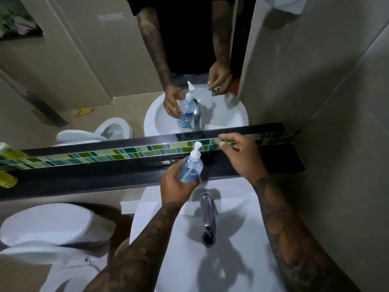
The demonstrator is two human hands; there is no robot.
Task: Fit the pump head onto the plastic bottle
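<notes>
- Gripping the bottle (190, 169) low on its body, the left hand (175, 186) has its fingers curled round the near side and the thumb pressed on the side facing the camera, just by the label.
- The bottle is clear, with bluish liquid, and it is tilted slightly, its top leaning away from the person toward the mirror (84, 70).
- The pump head (196, 149) is white and sits on the bottle's neck, spout pointing up and away; whether it is screwed fully home cannot be told.
- The bottle is held above the dark ledge (105, 178), just behind the tap (207, 211); whether its base touches the ledge is hidden by the hand.
- The right hand (242, 157) hovers to the right of the pump head, apart from it and holding nothing.
- Its fingers (228, 137) are loosely spread and half bent, the tips in front of the green tile strip (126, 152); contact with the tiles cannot be judged.
- The sink (179, 249) lies under both forearms, with the drain (208, 238) just past the spout's end.
- A toilet (48, 226) stands to the left of the sink.
- A yellow item (7, 179) lies at the ledge's far left end.
</notes>
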